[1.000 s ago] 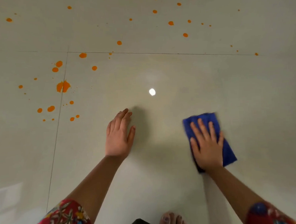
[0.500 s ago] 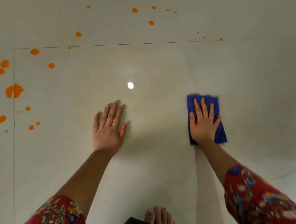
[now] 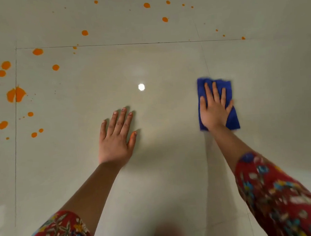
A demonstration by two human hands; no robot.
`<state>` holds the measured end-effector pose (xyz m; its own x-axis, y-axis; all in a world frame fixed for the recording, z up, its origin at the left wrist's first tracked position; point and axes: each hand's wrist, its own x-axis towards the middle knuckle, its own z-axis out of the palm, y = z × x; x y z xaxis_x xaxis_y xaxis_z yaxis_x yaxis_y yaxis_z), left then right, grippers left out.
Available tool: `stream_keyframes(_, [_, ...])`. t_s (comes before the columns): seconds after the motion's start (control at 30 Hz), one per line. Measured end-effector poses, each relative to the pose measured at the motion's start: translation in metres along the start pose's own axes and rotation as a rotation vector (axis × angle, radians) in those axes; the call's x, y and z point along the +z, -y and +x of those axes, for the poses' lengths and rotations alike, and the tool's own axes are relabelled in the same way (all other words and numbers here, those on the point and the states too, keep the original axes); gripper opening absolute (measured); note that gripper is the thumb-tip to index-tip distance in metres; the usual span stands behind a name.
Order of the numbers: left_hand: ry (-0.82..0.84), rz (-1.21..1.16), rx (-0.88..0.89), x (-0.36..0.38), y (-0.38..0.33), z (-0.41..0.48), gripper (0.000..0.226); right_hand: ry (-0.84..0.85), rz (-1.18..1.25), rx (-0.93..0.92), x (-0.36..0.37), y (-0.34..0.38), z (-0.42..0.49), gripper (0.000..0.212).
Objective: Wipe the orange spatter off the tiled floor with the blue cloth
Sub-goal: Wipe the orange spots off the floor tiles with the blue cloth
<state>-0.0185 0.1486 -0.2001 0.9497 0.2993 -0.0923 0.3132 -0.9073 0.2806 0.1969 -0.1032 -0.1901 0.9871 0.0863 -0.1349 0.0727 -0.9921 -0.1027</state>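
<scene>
Pale glossy tiled floor (image 3: 172, 171) fills my head view, orange spatter (image 3: 16, 94) at left and far edge. My left hand (image 3: 116, 138) lies flat, fingers straight. My right hand (image 3: 214, 109) presses flat on the blue cloth (image 3: 232, 119).

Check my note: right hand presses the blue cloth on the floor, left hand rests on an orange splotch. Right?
No: the head view shows the left hand on bare tile, the orange spatter well to its left. The right hand does press the blue cloth.
</scene>
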Motion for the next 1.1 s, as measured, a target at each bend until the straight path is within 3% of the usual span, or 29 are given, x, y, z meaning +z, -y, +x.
stream_keyframes(0.07, [0.008,0.001,-0.004,0.000,-0.001,0.000,0.060,0.004,0.047,0.048,-0.002,0.034,0.039,0.054])
stream_keyframes(0.13, [0.002,0.011,-0.007,0.000,-0.002,-0.002,0.059,0.035,0.043,-0.050,0.001,0.067,0.052,0.054])
stream_keyframes(0.3, [-0.038,-0.003,-0.006,-0.015,0.016,0.016,0.054,0.067,-0.078,-0.622,0.005,0.048,0.006,0.053])
stream_keyframes(0.37, [-0.057,-0.019,-0.063,-0.020,0.029,0.027,0.055,0.071,-0.071,-0.533,0.001,0.038,0.027,0.053])
stream_keyframes(0.47, [-0.055,-0.027,-0.178,-0.023,0.048,0.037,0.060,0.036,0.005,-0.111,-0.007,0.065,0.076,0.052])
stream_keyframes(0.5, [-0.052,-0.017,-0.199,-0.023,0.052,0.040,0.061,0.035,0.026,-0.056,-0.007,0.084,0.092,0.053])
stream_keyframes(0.57, [-0.043,-0.014,-0.206,-0.020,0.056,0.041,0.062,0.054,0.037,-0.131,-0.006,0.126,0.104,0.054])
stream_keyframes(0.63, [-0.034,-0.033,-0.203,-0.020,0.057,0.040,0.062,0.082,0.010,-0.374,0.000,0.159,0.091,0.053])
stream_keyframes(0.73, [-0.032,-0.042,-0.204,-0.023,0.057,0.040,0.062,0.062,-0.065,-0.712,0.009,0.154,0.044,0.053])
stream_keyframes(0.8, [-0.029,-0.035,-0.198,-0.023,0.058,0.039,0.062,0.057,-0.080,-0.669,0.011,0.134,0.038,0.052])
stream_keyframes(0.93, [-0.008,-0.043,-0.184,-0.022,0.063,0.039,0.062,0.029,-0.001,-0.286,0.006,0.174,0.082,0.052])
stream_keyframes(1.0, [0.001,-0.050,-0.177,-0.024,0.064,0.039,0.062,0.047,0.010,-0.375,0.010,0.219,0.084,0.053])
stream_keyframes(1.1, [-0.026,-0.081,-0.200,-0.031,0.067,0.032,0.063,0.079,-0.044,-0.779,0.025,0.253,0.033,0.052])
